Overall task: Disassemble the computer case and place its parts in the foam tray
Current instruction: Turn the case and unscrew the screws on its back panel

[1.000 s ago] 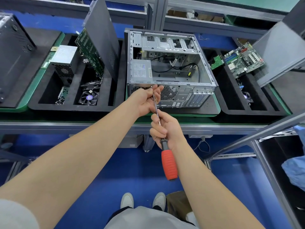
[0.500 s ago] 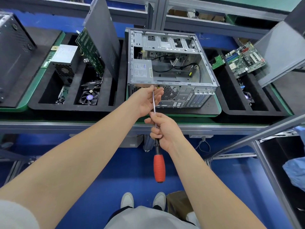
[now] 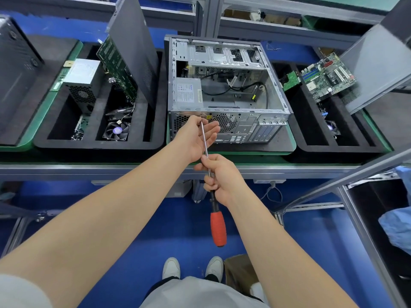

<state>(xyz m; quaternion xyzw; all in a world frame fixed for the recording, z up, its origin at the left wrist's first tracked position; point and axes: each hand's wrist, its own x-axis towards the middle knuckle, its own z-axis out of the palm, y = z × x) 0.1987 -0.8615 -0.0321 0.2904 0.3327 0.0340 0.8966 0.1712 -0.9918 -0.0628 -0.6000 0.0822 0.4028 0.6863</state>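
Lying open just beyond my left hand [image 3: 195, 136], the computer case [image 3: 244, 130] faced me rear-first. That hand was slack, fingers straight along the screwdriver [image 3: 218, 227] shaft, which my right hand [image 3: 222, 176] gripped nearer me. The foam tray [image 3: 100, 145] sat leftward.

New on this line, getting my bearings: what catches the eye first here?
The opened computer case sits centre, power supply inside. Before it, the right hand grips a red-handled screwdriver by the shaft, its tip by the open left hand at the rear panel.
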